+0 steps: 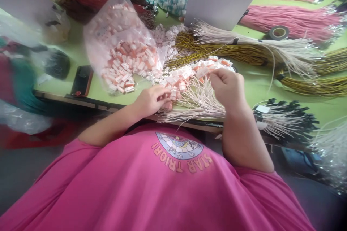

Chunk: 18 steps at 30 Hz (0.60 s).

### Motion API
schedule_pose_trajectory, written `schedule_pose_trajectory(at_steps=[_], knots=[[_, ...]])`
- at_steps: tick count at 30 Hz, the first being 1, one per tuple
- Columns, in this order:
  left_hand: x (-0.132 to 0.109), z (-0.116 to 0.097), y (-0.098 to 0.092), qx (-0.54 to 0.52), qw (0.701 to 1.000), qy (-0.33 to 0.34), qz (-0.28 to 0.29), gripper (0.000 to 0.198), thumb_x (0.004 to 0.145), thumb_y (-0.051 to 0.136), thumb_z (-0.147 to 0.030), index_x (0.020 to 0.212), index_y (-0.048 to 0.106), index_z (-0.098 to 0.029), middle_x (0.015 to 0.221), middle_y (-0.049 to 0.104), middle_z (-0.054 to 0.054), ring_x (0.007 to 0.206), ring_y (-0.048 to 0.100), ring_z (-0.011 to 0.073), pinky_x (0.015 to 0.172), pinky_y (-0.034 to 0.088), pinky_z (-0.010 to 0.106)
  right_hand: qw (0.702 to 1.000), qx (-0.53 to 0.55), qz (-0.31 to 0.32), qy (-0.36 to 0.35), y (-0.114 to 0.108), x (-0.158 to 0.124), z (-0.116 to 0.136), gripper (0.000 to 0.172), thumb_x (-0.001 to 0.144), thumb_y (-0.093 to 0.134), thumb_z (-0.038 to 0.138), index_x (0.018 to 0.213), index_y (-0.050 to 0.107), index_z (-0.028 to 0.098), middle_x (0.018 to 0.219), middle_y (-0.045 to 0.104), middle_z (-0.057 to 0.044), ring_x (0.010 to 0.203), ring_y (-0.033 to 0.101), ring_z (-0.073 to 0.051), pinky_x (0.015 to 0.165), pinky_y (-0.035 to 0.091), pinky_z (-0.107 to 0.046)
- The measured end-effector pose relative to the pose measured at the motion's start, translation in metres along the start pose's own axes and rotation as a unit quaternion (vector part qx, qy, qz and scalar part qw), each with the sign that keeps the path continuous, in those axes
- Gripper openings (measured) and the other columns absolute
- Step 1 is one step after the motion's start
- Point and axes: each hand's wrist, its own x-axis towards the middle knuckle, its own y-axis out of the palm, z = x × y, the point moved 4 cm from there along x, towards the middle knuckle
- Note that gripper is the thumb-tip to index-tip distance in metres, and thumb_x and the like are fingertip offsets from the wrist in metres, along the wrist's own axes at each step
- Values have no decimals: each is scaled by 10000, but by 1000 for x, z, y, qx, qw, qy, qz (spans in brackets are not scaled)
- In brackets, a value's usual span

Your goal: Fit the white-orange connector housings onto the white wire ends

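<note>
A small white-and-orange connector (173, 94) sits near the centre of the frame, at the fingertips of your left hand (150, 101). Your left grip is narrow, thumb and fingers drawn together on the connector. Your right hand (229, 88), right of centre, has its fingers curled in and its thumb and forefinger pinched close; you have it over the white wires (202, 97), but I cannot tell whether a wire or anything else is between the fingertips.

These wires fan out between your hands, with their loose ends near the table edge. Just above them, a row of similar connectors (200, 69) runs along the middle of the frame, reaching close to your right fingers. Above and left of your left hand, a clear plastic bag (116, 25) spills more connectors onto the green table (292, 95). A phone (82, 81) lies at left, near the table edge.

In the upper right are a bundle of yellow-and-black wires (244, 53), a roll of tape (279, 33) and pink wires (290, 21). Lower, at the right, lies a bundle with black ends (295, 122).
</note>
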Motion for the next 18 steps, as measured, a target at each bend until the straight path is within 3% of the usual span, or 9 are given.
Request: schedule_pose_trajectory(at_steps=[3, 5, 6, 7, 9, 10, 14, 18], knots=[[-16, 3, 12, 113, 989, -28, 95, 287, 867, 600, -391, 1028, 646, -158, 800, 680, 55, 702, 621, 165, 620, 450, 277, 986, -164, -17, 11, -18, -8, 0, 253, 866, 447, 287, 817, 655, 151, 773, 640, -119, 706, 550, -212, 636, 370, -343], [-21, 4, 17, 155, 979, -54, 121, 356, 866, 596, -408, 1117, 610, -156, 833, 692, 66, 724, 638, 182, 592, 426, 274, 979, -197, -38, -19, -21, -23, 14, 275, 888, 424, 290, 887, 659, 147, 870, 654, -141, 771, 573, -229, 671, 392, -357], [-21, 3, 18, 164, 977, -58, 124, 375, 873, 584, -409, 1149, 595, -156, 845, 694, 71, 738, 645, 187, 592, 422, 275, 979, -188, -5, -76, -15, -33, 25, 264, 887, 435, 295, 925, 657, 158, 892, 659, -129, 796, 579, -225, 691, 404, -352], [-19, 3, 18, 165, 977, -58, 123, 380, 883, 569, -405, 1172, 584, -158, 857, 696, 74, 755, 650, 190, 601, 424, 276, 971, -169, 71, -151, -3, -45, 37, 243, 878, 458, 290, 968, 652, 175, 920, 665, -108, 830, 584, -217, 719, 418, -341], [-14, 3, 17, 154, 980, -48, 118, 363, 896, 554, -371, 1197, 574, -169, 906, 697, 76, 800, 655, 194, 638, 439, 279, 910, -147, 247, -299, 25, -71, 56, 268, 848, 504, 268, 1070, 626, 178, 991, 658, -93, 922, 576, -219, 773, 428, -323], [-10, 3, 16, 147, 982, -41, 116, 344, 895, 558, -342, 1193, 578, -173, 943, 696, 77, 824, 655, 196, 659, 448, 281, 890, -164, 281, -321, 36, -80, 59, 305, 828, 526, 253, 1101, 608, 144, 1004, 647, -108, 942, 565, -235, 790, 424, -333], [2, 10, 15, 124, 985, -38, 113, 299, 875, 577, -262, 1158, 602, -167, 999, 694, 79, 850, 654, 193, 707, 467, 288, 882, -229, 279, -304, 58, -90, 57, 489, 783, 561, 204, 1253, 501, 80, 999, 608, -125, 912, 526, -256, 777, 381, -346], [8, 16, 18, 100, 989, -49, 96, 262, 882, 560, -228, 1124, 622, -151, 967, 700, 83, 831, 657, 196, 708, 477, 298, 872, -233, 276, -332, 59, -93, 56, 458, 823, 555, 241, 1264, 482, 139, 974, 591, -102, 875, 509, -244, 764, 325, -346]])
